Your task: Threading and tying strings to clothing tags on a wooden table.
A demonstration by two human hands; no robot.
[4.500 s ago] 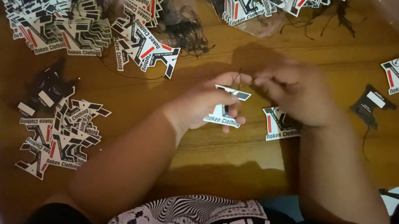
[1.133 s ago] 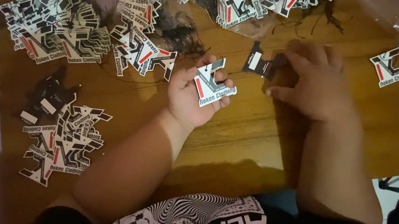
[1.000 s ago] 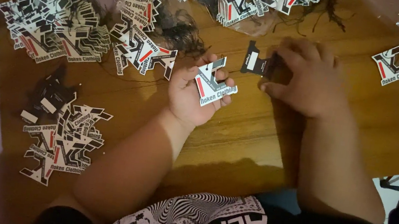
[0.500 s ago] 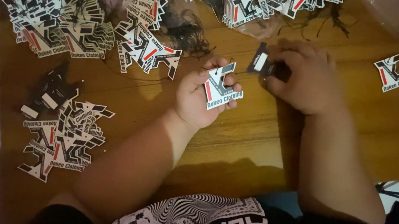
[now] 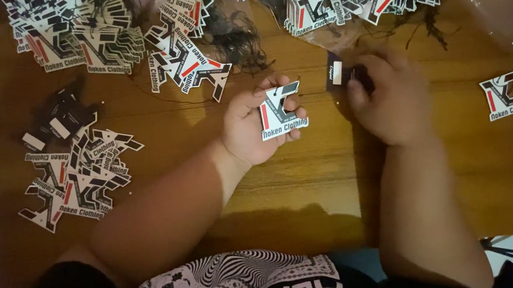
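Right hand [image 5: 391, 96] has slid to 12 o'clock, pinching a small black tag [image 5: 337, 70].
Left hand [image 5: 258, 123] pinches a light, stiff card tag [image 5: 281, 111] by its edges.

We see one cut-out card tag [image 5: 282, 111] and one small dark tag [image 5: 336, 73], each held in a hand.

The card tag is white with black angular shapes, a red slanted bar and a line of print along its lower edge; we find it just left of the frame's centre, face up and tilted, pinched in the left hand [image 5: 252, 127] above the wooden table. The small tag is dark with a pale end strip; it sits up and right of the first, at the fingertips of the right hand [image 5: 390, 99], partly hidden by them.
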